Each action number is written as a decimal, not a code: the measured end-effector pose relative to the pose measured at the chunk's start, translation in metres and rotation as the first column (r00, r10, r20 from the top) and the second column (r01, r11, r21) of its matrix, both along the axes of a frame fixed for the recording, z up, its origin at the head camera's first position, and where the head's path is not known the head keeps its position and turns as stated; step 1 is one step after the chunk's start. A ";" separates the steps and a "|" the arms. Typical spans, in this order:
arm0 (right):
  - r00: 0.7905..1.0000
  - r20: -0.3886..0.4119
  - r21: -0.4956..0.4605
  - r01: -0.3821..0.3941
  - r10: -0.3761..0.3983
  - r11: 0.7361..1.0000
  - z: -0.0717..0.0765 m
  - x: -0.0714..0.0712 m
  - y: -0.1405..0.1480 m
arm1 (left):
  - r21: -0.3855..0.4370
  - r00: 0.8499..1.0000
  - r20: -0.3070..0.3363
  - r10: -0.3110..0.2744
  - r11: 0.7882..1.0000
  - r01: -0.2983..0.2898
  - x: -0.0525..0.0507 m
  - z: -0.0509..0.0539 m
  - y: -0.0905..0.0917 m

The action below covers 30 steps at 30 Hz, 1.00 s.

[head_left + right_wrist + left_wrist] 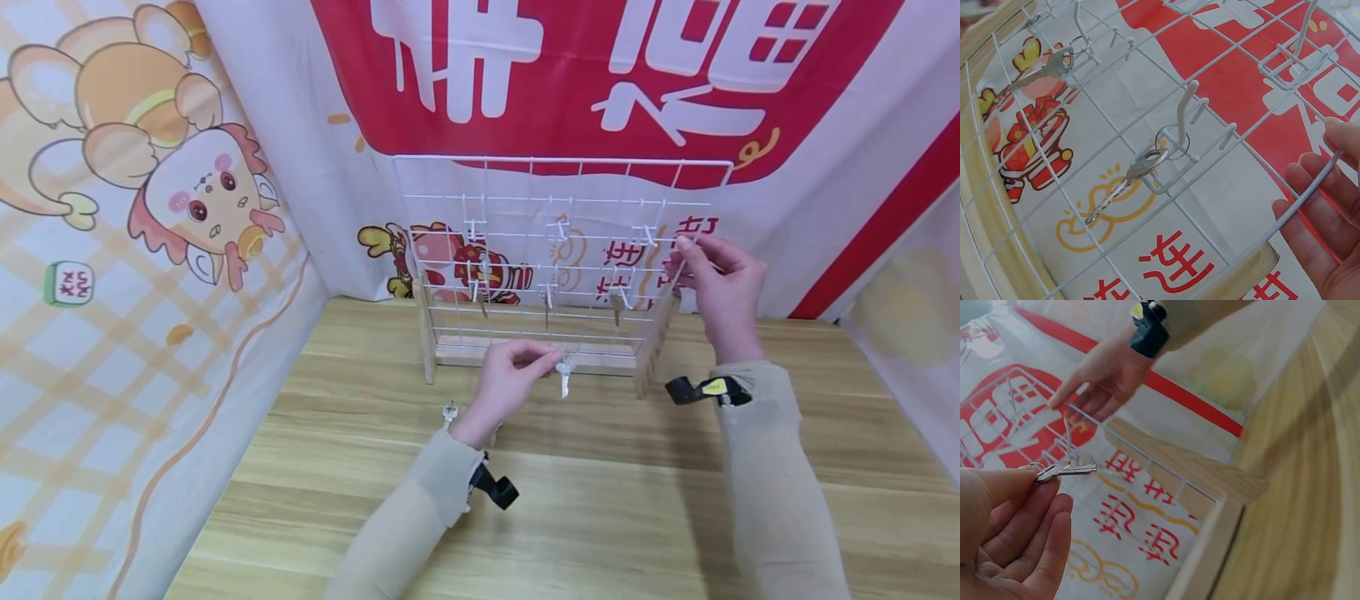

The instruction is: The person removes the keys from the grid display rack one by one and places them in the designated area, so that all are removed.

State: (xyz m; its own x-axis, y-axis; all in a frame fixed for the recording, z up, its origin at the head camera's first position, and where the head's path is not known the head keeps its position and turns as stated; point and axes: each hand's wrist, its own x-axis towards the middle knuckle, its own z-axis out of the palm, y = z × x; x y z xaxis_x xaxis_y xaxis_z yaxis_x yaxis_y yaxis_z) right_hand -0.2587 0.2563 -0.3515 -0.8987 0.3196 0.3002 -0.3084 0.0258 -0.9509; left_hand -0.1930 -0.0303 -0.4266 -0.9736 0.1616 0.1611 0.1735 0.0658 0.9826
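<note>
My left hand (510, 379) pinches a silver key (566, 375) by its ring end, between thumb and forefinger. In the left wrist view, the key (1066, 470) points right, in front of the white wire grid rack (562, 158). My right hand (723, 271) holds the rack's right side wire, thumb on one side and fingers on the other. Keys hang from the rack's lower hooks: a left key (482, 304), a middle key (547, 308) and a right key (617, 307). One hangs by its split ring (1172, 142) in the right wrist view.
Upper hooks (558, 229) line the rack above the hanging keys. Wooden feet (425, 342) support it on the wood-grain table (600, 517). Another key (450, 413) lies by my left wrist, with one more partly hidden behind it. Printed cloth (285, 100) encloses the back and sides.
</note>
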 end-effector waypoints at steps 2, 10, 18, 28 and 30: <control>1.000 0.003 -0.005 0.000 0.000 1.000 0.000 0.000 0.000 | 0.002 1.000 0.025 -0.008 1.000 0.008 0.003 -0.010 -0.006; 1.000 0.003 -0.012 0.000 0.000 1.000 -0.001 0.001 0.000 | -0.034 0.992 0.123 0.031 0.999 -0.027 0.011 -0.047 -0.026; 1.000 0.000 -0.030 -0.008 0.008 1.000 0.000 0.002 0.000 | -0.102 0.991 0.134 0.028 0.995 -0.015 0.017 -0.075 -0.038; 1.000 -0.006 -0.030 -0.011 0.011 0.999 0.000 0.002 -0.001 | -0.311 0.978 0.196 0.070 0.951 -0.006 0.018 -0.080 -0.037; 1.000 -0.006 -0.016 -0.005 0.005 1.000 0.000 0.001 -0.002 | -0.360 0.977 0.200 0.078 0.933 -0.001 0.018 -0.077 -0.036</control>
State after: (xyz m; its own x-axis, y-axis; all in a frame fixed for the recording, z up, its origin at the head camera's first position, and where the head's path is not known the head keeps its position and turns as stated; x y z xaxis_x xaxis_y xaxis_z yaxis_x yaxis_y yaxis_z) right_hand -0.2573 0.2544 -0.3516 -0.8986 0.3196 0.3006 -0.3142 0.0094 -0.9493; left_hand -0.1752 -0.0665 -0.5040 -0.9857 0.1315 -0.1057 -0.0411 0.4203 0.9064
